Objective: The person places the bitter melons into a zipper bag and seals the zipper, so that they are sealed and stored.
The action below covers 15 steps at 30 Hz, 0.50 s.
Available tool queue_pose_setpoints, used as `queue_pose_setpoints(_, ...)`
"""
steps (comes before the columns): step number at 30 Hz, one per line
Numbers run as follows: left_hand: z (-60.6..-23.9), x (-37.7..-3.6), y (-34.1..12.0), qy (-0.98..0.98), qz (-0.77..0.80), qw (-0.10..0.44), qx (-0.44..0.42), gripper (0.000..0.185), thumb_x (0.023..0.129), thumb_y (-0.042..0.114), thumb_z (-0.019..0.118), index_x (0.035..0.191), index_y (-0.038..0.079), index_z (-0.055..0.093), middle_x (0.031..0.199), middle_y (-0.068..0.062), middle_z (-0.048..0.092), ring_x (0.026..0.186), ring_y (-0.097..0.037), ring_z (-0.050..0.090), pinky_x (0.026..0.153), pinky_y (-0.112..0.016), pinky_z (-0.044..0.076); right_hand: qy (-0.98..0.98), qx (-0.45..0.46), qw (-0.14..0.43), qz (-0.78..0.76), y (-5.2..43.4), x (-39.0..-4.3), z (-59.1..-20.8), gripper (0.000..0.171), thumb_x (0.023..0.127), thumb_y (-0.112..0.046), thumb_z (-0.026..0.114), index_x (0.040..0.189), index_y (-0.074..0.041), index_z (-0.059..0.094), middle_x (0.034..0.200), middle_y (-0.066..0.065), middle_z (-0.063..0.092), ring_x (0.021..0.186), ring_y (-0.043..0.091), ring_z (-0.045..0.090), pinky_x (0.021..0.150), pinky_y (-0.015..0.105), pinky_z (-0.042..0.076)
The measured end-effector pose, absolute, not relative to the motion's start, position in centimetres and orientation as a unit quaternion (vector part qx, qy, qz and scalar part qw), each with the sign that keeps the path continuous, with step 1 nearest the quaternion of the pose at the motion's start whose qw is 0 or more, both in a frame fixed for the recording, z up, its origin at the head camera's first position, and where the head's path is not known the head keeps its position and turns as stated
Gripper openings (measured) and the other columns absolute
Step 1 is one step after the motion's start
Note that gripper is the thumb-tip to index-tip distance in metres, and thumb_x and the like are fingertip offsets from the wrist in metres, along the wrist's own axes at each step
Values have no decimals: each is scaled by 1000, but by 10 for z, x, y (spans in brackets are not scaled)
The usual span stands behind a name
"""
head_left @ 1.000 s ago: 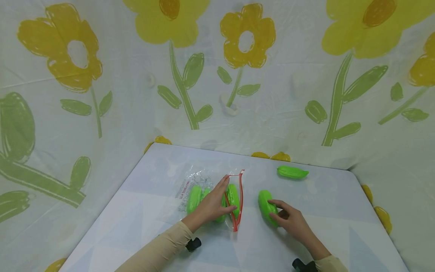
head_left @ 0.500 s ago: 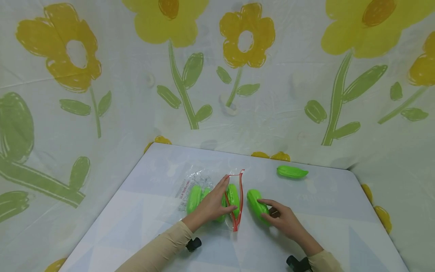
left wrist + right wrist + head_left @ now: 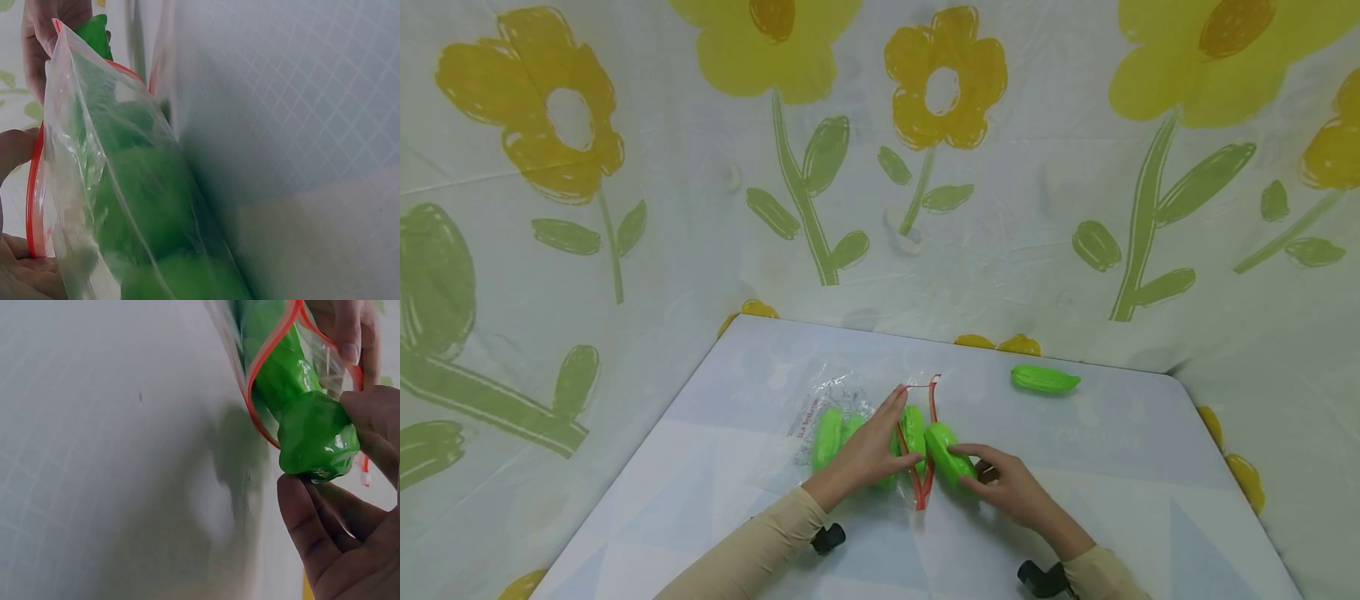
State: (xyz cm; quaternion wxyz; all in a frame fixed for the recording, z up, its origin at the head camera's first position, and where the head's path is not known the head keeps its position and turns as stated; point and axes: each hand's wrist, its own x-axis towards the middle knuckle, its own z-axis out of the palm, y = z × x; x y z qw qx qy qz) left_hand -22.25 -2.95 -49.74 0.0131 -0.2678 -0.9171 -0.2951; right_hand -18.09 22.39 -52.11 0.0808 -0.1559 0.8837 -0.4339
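A clear zip bag [image 3: 808,442] with a red-edged mouth lies on the table, several bright green cucumber-like toy vegetables [image 3: 828,440] inside it. My left hand [image 3: 868,450] lies over the bag, thumb and fingers spread along its upper red lip [image 3: 31,206], and the mouth gapes. My right hand [image 3: 1011,487] pinches another green toy vegetable [image 3: 949,454] between thumb and fingertips, at the end away from the bag. In the right wrist view, the far end of the held toy vegetable [image 3: 319,434] overlaps the red-rimmed opening, against more green in the bag.
One more green toy vegetable [image 3: 1045,380] lies near the table's back edge, right of the bag. The pale patterned table [image 3: 1120,442] meets a flowered cloth backdrop [image 3: 1030,250] at the back and sides.
My right hand has moved left with the toy vegetable, from beside the bag up to its red mouth. The left hand and the bag have stayed nearly still.
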Motion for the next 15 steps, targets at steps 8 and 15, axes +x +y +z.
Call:
queue_pose_setpoints(8, -497, -222, -29, -918, -289, 25, -272, 100, 79, 51, 67, 150, 9, 11, 156, -2, 9, 139, -19, 21, 104, -40, 36, 863, -220, 123, -437, 216, -181, -520, 42, 85, -42, 63, 126, -35, 55, 118, -4, 58, 83, 11, 61, 70, 25, 52)
queue_pose_setpoints(15, -497, -222, -29, -919, -293, 17, -264, 101, 78, 49, 69, 150, 10, 10, 156, -3, 11, 139, -18, 22, 103, -38, 38, 880, -183, 95, -428, 211, -184, -519, 45, 83, -46, 64, 126, -37, 53, 118, -4, 58, 82, 9, 60, 69, 22, 51)
